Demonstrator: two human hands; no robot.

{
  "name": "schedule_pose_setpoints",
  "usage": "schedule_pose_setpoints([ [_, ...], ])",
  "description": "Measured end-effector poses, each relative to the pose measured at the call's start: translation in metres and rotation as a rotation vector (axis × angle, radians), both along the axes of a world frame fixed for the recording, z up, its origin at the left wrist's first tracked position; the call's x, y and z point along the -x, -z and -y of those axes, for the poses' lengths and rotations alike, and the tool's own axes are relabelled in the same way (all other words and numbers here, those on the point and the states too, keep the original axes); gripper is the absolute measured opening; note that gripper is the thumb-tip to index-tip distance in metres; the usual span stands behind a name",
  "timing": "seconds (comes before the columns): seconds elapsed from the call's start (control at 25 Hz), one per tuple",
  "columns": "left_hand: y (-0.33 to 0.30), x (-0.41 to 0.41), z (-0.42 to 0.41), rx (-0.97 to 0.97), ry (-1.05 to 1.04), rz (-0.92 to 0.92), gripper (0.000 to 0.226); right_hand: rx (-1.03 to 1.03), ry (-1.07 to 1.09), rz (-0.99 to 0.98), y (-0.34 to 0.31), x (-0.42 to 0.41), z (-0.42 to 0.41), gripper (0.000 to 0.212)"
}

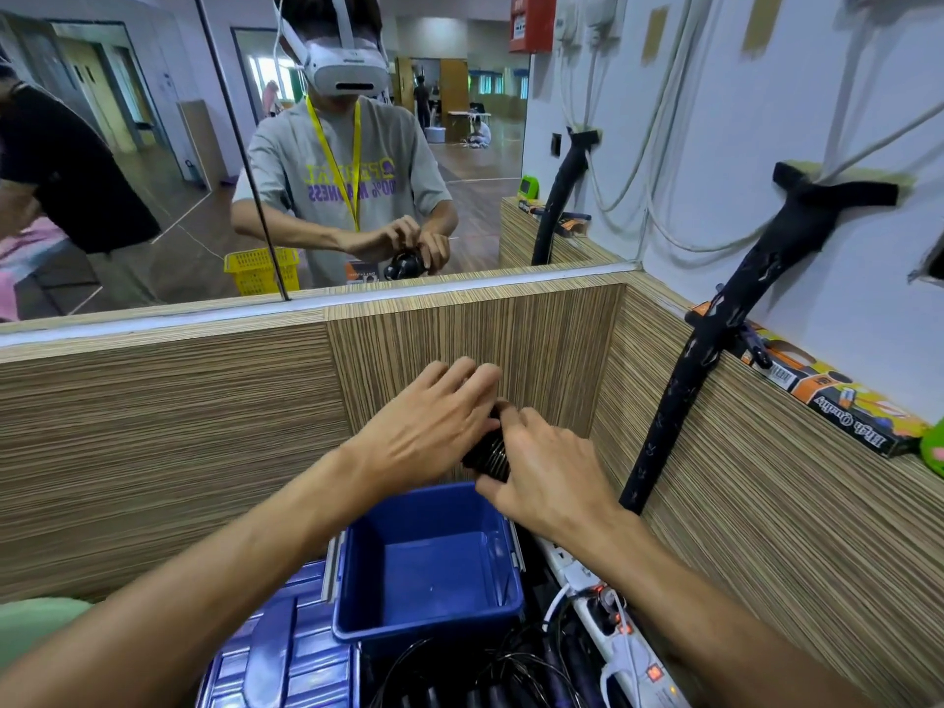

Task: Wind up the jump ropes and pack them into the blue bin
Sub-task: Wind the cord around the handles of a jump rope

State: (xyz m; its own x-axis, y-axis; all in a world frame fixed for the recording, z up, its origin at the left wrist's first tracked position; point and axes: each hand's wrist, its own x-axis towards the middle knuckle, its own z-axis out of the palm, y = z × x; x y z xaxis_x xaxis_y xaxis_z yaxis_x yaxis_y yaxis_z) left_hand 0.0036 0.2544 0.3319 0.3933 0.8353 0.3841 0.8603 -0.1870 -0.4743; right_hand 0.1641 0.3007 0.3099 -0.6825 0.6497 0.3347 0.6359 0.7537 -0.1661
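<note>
Wood-grain panelling (511, 339) is seen behind, and below it the blue bin (424, 564) sits with nothing visible inside, more jump ropes (490, 677) tangled just beside it. Above the bin, a wound black jump rope (489, 452) is gripped by the right hand (546, 477) and steadied by the left hand (429, 426), fingers extended; light and springy, it is judged best clamped across the coils so nothing unwinds.

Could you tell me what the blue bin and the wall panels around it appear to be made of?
The blue bin looks like moulded plastic: smooth, uniform colour, soft sheen on its inner walls, rounded rim. The wall panels look like wood-grain laminate or veneer: fine, regular tan and brown stripes on flat, matte faces with sharp edges. Whether it is real wood cannot be told.
</note>
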Motion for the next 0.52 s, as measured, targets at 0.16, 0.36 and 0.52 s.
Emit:
schedule_pose_setpoints([
  [0.16, 0.010, -0.010, -0.001, -0.035, -0.071, 0.430, 0.034, 0.062, 0.019, -0.011, 0.000, 0.002, -0.001, 0.067],
  [0.36, 0.031, -0.032, 0.006, -0.089, -0.174, 0.717, 0.034, 0.141, 0.012, -0.053, 0.006, 0.002, -0.003, 0.042],
  [0.52, 0.045, -0.042, 0.009, -0.123, -0.227, 0.741, 0.033, 0.218, 0.036, -0.052, 0.012, 0.003, -0.008, 0.035],
])
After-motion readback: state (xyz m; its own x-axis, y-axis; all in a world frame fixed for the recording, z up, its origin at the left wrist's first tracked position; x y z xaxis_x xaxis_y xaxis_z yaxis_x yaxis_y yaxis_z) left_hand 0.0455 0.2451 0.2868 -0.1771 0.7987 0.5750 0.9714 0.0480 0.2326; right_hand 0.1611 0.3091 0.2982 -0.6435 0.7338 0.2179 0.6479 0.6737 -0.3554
